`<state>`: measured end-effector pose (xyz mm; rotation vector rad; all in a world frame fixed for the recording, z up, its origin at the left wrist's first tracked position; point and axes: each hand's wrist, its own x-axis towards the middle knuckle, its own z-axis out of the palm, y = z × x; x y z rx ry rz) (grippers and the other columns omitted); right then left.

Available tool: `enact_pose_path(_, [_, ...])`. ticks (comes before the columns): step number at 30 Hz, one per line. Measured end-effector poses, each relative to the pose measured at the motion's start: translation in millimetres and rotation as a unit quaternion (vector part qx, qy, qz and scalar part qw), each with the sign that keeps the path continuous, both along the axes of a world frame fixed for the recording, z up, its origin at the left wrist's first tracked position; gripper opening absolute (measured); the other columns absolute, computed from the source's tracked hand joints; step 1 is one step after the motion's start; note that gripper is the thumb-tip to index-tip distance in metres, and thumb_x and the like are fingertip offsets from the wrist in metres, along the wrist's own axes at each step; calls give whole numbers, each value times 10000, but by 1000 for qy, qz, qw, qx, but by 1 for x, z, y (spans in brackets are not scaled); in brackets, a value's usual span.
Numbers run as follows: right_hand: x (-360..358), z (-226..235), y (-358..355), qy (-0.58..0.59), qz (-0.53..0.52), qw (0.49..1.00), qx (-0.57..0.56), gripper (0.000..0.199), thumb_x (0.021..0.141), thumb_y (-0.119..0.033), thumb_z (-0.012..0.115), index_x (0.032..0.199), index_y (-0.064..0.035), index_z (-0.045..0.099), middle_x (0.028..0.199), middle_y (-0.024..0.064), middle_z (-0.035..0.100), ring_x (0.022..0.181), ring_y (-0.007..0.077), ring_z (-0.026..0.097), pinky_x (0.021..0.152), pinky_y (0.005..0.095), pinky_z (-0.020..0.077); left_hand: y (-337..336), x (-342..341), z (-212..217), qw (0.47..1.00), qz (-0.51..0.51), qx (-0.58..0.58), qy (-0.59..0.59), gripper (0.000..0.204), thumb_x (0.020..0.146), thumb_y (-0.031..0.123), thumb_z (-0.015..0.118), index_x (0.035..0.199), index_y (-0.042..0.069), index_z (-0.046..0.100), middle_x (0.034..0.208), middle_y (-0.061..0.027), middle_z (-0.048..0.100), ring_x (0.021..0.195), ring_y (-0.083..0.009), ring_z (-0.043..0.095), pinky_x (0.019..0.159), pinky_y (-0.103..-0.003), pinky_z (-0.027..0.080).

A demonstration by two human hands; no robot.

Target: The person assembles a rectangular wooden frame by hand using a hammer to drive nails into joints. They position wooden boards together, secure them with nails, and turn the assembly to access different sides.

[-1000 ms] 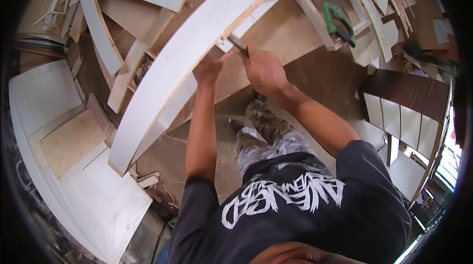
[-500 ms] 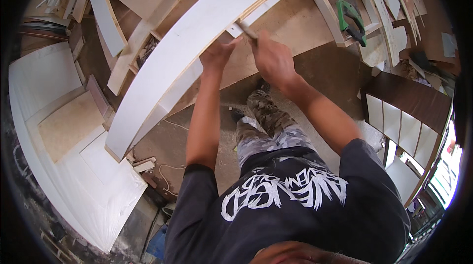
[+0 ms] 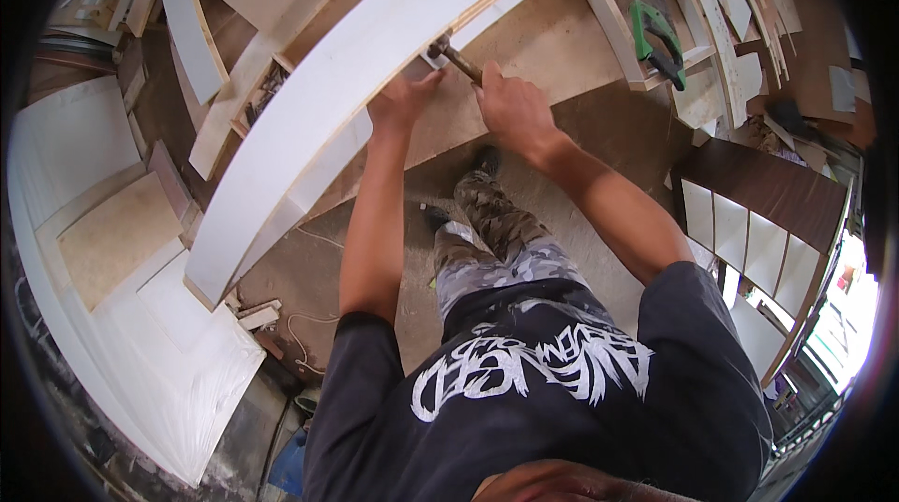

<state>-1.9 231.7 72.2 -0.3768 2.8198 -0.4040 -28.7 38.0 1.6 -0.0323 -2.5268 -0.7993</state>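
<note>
A large curved white board with a raw wood edge arches from the lower left to the top centre. My right hand is closed around the handle of a hammer. The hammer's head is at the board's lower edge, by a small white piece partly hidden there. My left hand is under that same edge, just left of the hammer. Its thumb sticks out to the right, while the other fingers go out of sight behind the board.
A green-handled saw rests among wooden strips at the upper right. Plastic-covered white panels lie on the left. A dark brown unit with white compartments stands at the right. Wood offcuts and a cord are on the floor.
The hammer's head has come into plain view at the board's edge, where it was blurred and mostly hidden. The whole scene has shifted slightly left in the view.
</note>
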Motion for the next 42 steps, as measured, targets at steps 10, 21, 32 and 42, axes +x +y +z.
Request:
enact_pose_path(10, [-11,50,-24,3,-127,988,-83,255,1020,-294,511,1068,-44,492,769,260,673,779,493,663,717,601,504,-1,2,3,1000,-6,4,10,657,557,365,982,1051,53,682,961,-130,751,868,-305,732,761,-380,577])
enact_pose_path(21, [-11,24,-9,-1,-5,1000,-11,251,1004,-255,522,1071,-17,481,770,250,684,748,450,686,686,559,534,0,0,11,1000,-14,-13,20,625,583,398,965,1023,46,695,946,-124,755,873,-302,740,756,-371,580])
enact_pose_path(32, [-6,31,-10,15,-83,993,-81,246,1019,-277,541,1043,-41,476,735,246,661,736,471,655,631,574,504,-3,4,5,1000,-11,-25,5,696,525,493,963,978,33,700,913,-131,751,844,-305,740,734,-369,585])
enact_pose_path(42, [-4,25,-6,-19,-3,1000,6,207,999,-214,539,1057,-25,477,743,219,678,736,453,669,673,559,517,-3,4,10,999,-26,-18,7,754,539,462,968,1087,15,708,960,-138,760,884,-305,747,765,-370,589])
